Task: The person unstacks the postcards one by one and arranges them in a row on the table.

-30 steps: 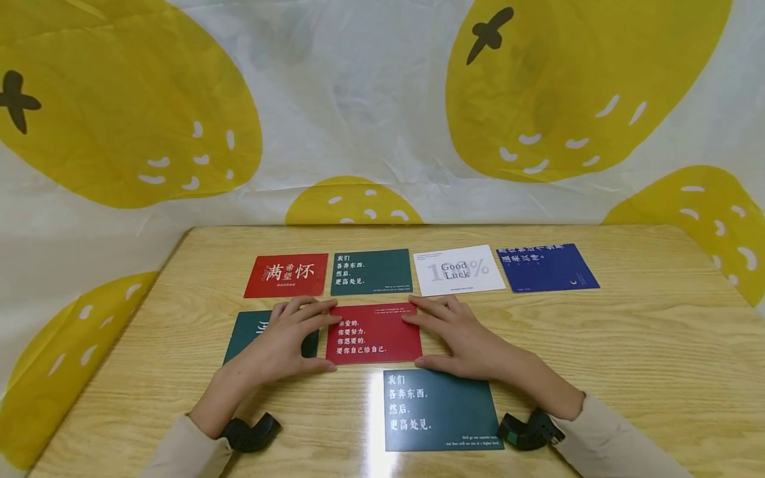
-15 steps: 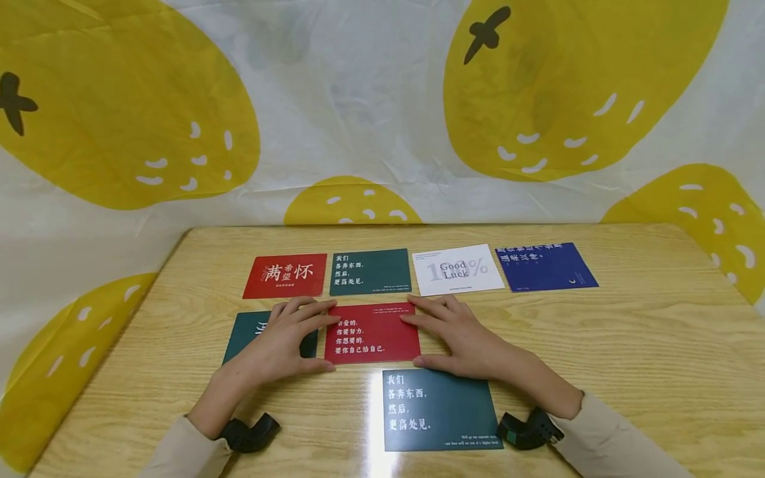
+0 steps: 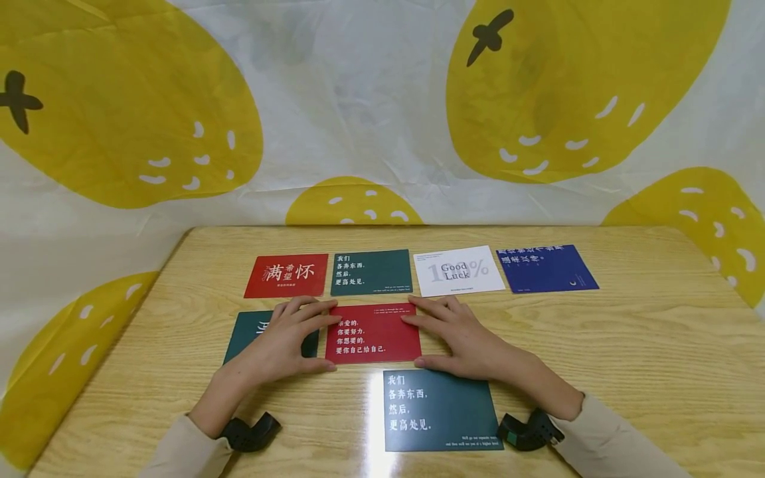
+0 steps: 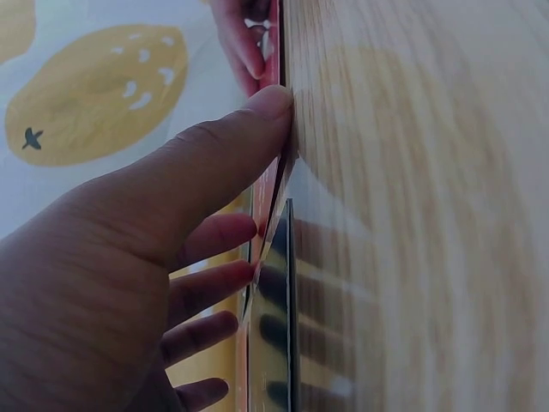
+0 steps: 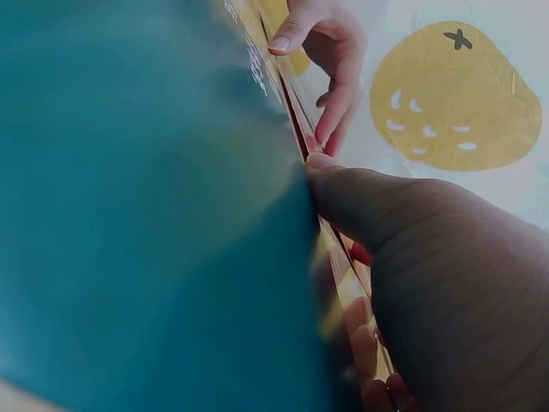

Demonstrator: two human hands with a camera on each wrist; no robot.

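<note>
A red postcard (image 3: 373, 334) with white Chinese lettering lies flat on the table between both hands. My left hand (image 3: 294, 335) touches its left side, thumb at the near corner and fingertips along the left and far edges. This hand partly covers a dark green postcard (image 3: 242, 334). On the opposite side my right hand (image 3: 457, 337) touches the red card the same way, fingers extended and thumb at the near right corner. Below the right thumb lies another green postcard (image 3: 442, 411). Each wrist view shows the thumb (image 4: 270, 103) low at the card's edge.
A far row holds a red postcard (image 3: 285, 275), a green one (image 3: 371, 272), a white "Good Luck" card (image 3: 459, 270) and a blue card (image 3: 547, 268). Behind the wooden table (image 3: 657, 358) hangs a white cloth (image 3: 358, 99) with yellow fruit prints.
</note>
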